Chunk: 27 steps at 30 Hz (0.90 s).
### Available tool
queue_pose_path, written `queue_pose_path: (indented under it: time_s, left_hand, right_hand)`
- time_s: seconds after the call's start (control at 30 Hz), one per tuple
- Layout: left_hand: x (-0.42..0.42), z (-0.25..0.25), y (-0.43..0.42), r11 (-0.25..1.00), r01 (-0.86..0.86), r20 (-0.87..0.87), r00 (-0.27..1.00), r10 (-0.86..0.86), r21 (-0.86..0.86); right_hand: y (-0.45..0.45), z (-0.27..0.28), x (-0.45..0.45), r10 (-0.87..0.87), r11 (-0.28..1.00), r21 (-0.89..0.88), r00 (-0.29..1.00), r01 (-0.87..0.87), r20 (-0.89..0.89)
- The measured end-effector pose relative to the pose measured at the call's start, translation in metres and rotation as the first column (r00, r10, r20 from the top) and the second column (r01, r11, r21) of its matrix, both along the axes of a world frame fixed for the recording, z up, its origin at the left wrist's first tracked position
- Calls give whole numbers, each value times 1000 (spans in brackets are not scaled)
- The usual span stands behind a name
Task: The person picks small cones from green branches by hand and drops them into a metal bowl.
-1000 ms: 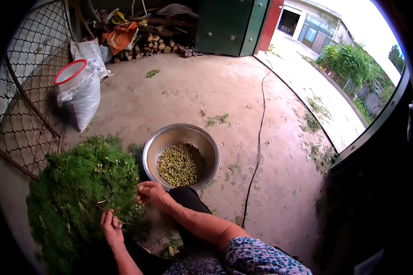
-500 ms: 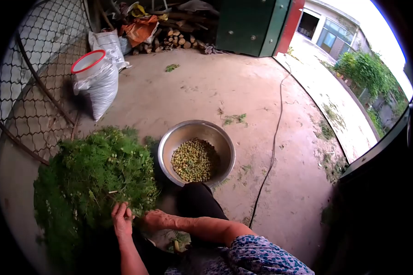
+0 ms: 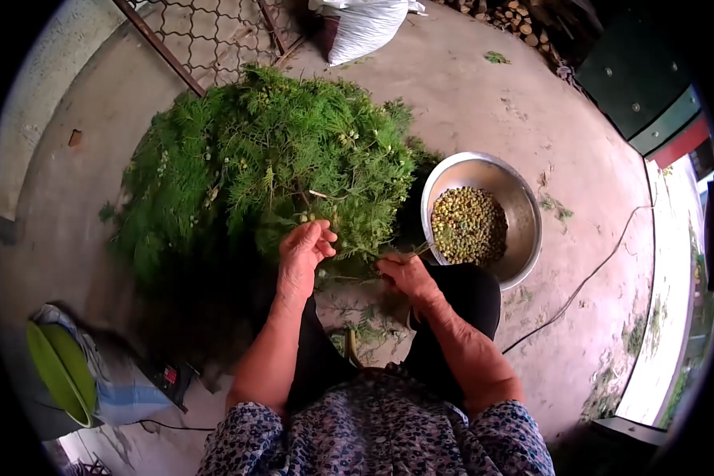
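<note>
Branches (image 3: 270, 159) lie beside the bowl (image 3: 526, 230) of berries (image 3: 468, 226). Right hand (image 3: 408, 276): fingers clenched on a twig (image 3: 423, 249). Left hand (image 3: 300, 250): fingers curled near the branches; grip cannot be determined.

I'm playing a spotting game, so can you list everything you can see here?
Branch heap: one, green, centre-left
Bowl: one, silver, right of heap
Small round pods: many, yellow-green, in bowl
Sack: one, white, top centre
Mesh panel: one, brown, top left
Firewood: many, brown, top right
Door: one, dark green, upper right
Cable: one, dark, right
Container: one, lime green, lower left
Floor: one, beige, all around
Top: one, patterned, bottom
Left hand: one, bare, at heap
Right hand: one, bare, near bowl
</note>
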<state>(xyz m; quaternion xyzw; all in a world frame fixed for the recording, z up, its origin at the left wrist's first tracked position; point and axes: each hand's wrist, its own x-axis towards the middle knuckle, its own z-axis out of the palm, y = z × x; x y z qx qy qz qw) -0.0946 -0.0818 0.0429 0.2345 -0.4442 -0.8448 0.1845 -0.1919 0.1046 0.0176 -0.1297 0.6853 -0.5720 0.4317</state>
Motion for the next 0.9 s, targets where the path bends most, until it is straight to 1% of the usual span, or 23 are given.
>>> queue_pose_path:
  time_s: [0.03, 0.07, 0.13, 0.2, 0.23, 0.27, 0.3, 0.33, 0.4, 0.43, 0.47, 0.5, 0.53, 0.6, 0.63, 0.67, 0.73, 0.77, 0.8, 0.87, 0.9]
  left_hand:
    - [2, 2, -1, 998, -63, 5, 998, 63, -23]
    - [2, 3, -1, 969, -224, 28, 973, 229, -107]
    - [6, 6, -9, 951, -307, -75, 949, 305, -21]
    - [7, 5, -4, 956, -288, -12, 957, 288, -52]
    - [8, 3, -1, 956, -285, -15, 959, 284, -69]
    - [9, 3, 0, 955, -281, -25, 960, 280, -92]
    - [10, 3, 0, 957, -274, -2, 962, 275, -92]
    - [10, 5, 2, 966, -245, -4, 969, 245, -80]
    - [11, 3, 3, 981, -167, -9, 986, 167, -98]
    - [12, 2, 5, 982, -163, -6, 987, 163, -91]
    - [12, 4, 6, 988, -89, 50, 994, 96, -128]
    - [13, 6, 6, 987, -16, 111, 993, 34, -162]
    - [14, 8, 9, 987, 34, 118, 993, -15, -159]
    - [15, 2, 12, 960, 121, 85, 991, -103, -254]
    - [15, 0, 13, 943, 174, 107, 983, -150, -284]
    - [15, -1, 17, 943, 175, 112, 982, -149, -283]
    - [14, 4, 30, 856, 237, 227, 963, -145, -459]
    - [14, 9, 33, 831, 277, 282, 947, -152, -483]
    - [14, 12, 37, 834, 278, 304, 942, -141, -477]
    - [14, 9, 41, 810, 234, 276, 956, -93, -538]
    - [12, 5, 43, 809, 237, 278, 956, -94, -539]
  right_hand:
    - [2, 18, 1, -68, 998, 4, 998, 68, 2]
    - [6, 19, 0, -83, 996, 33, 996, 84, -35]
    - [9, 22, -2, -90, 996, 21, 995, 90, 31]
    - [8, 23, 5, -88, 996, -9, 995, 88, 47]
    - [8, 21, 8, -98, 993, -50, 991, 103, 96]
    - [6, 23, 10, -88, 994, -53, 991, 94, 102]
    - [4, 27, 12, -123, 989, -69, 985, 132, 117]
    - [3, 31, 13, -162, 981, -81, 978, 173, 131]
    - [6, 33, 16, -161, 980, -89, 975, 176, 150]
    - [9, 32, 16, -128, 985, -101, 986, 139, 110]
    - [11, 33, 14, -91, 989, -114, 994, 99, 67]
    - [12, 32, 15, -96, 986, -132, 993, 104, 68]
    - [12, 31, 17, -92, 986, -129, 993, 102, 75]
    - [6, 29, 18, -131, 988, -76, 988, 137, 77]
    - [1, 37, 22, -134, 987, -76, 989, 139, 70]
    - [-2, 31, 23, -125, 986, -102, 989, 133, 79]
    - [-10, 33, 29, -138, 981, -123, 984, 152, 114]
    - [-13, 32, 31, -133, 981, -123, 984, 148, 119]
    - [-16, 30, 33, -144, 979, -126, 981, 160, 131]
    - [-22, 24, 37, -155, 976, -129, 977, 174, 145]
    - [-25, 21, 40, -143, 980, -123, 981, 159, 130]
